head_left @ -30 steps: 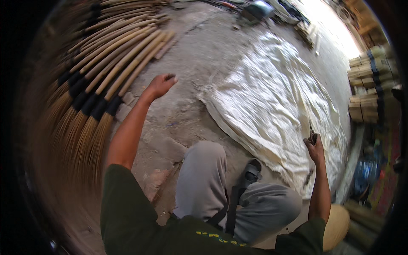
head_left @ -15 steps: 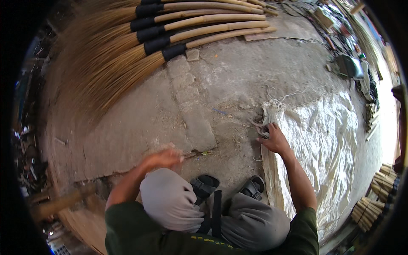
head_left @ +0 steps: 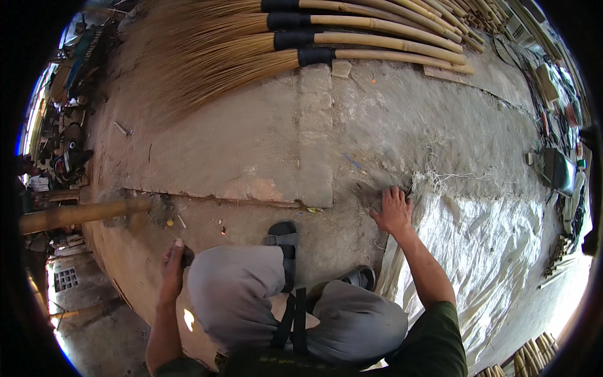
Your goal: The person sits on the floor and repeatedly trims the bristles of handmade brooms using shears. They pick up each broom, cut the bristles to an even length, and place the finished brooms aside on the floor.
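Observation:
My left hand (head_left: 172, 262) is raised beside my left knee, fingers curled and thumb up. A small dark thing shows at its inner side, too little of it to name. My right hand (head_left: 394, 211) is down at the near left corner of a shiny whitish woven plastic sheet (head_left: 483, 245), its fingers bent downward. Something greyish and crumpled lies under those fingers, mostly hidden by them. Loose white threads (head_left: 436, 179) fray from the sheet's far edge, just beyond that hand.
Several long brooms with bamboo handles (head_left: 389, 55) and black bindings lie across the floor ahead. A thick bamboo pole (head_left: 88, 215) juts in from the left. A raised concrete edge (head_left: 251, 200) crosses before my feet. Bamboo pieces (head_left: 534, 357) are stacked at lower right.
My left hand has moved left and back, away from the concrete edge, to beside my knee. My right hand stays near the sheet's corner. The whole view has turned left.

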A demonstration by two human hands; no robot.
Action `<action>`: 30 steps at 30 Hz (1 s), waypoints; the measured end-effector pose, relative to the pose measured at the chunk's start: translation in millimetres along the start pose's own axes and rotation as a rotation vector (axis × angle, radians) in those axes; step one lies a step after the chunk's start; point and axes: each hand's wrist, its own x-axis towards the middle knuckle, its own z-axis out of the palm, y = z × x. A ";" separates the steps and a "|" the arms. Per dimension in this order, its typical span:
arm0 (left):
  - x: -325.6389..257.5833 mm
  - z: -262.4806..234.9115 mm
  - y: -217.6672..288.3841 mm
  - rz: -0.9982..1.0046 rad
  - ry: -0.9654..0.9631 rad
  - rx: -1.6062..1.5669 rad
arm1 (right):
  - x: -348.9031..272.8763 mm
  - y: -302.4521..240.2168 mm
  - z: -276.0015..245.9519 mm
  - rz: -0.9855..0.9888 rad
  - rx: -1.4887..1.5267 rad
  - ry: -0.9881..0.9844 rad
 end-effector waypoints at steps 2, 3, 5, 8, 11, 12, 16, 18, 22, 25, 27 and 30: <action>-38.8 -4.6 30.3 0.270 -0.044 0.129 | -2.0 -10.6 -33.6 -0.074 0.112 0.062; -59.1 -3.7 43.4 0.398 -0.074 0.198 | -5.4 -17.6 -51.2 -0.103 0.197 0.102; -104.5 9.1 58.5 0.594 -0.139 0.518 | -31.2 -29.9 -86.3 -0.112 0.395 0.152; -153.2 18.3 75.7 0.623 -0.085 0.904 | -109.7 -54.8 -136.2 -0.094 0.694 0.279; -171.2 -4.7 95.3 0.413 -0.212 1.014 | -254.7 -92.7 -182.8 0.245 0.561 0.361; -178.3 -18.6 102.3 0.320 -0.273 0.989 | -310.8 -111.4 -194.4 0.377 0.403 0.386; -257.6 -95.9 131.0 0.239 -0.821 1.021 | -503.4 -178.6 -224.6 0.651 0.416 -0.347; -312.8 -140.8 146.8 0.109 -0.966 0.947 | -540.1 -188.2 -226.1 0.625 0.491 -0.457; -355.5 -192.2 143.0 -0.104 -0.903 1.018 | -544.2 -183.2 -239.6 0.400 0.598 -0.622; -320.3 -189.4 116.5 -0.354 -1.126 1.006 | -503.1 -153.4 -233.8 0.348 0.547 -0.627; -255.9 -161.6 99.8 -0.456 -1.411 0.995 | -461.1 -128.2 -215.1 0.331 0.467 -0.595; -94.4 -55.4 94.6 -0.299 -1.645 1.159 | -369.6 -98.6 -180.4 0.261 0.325 -0.509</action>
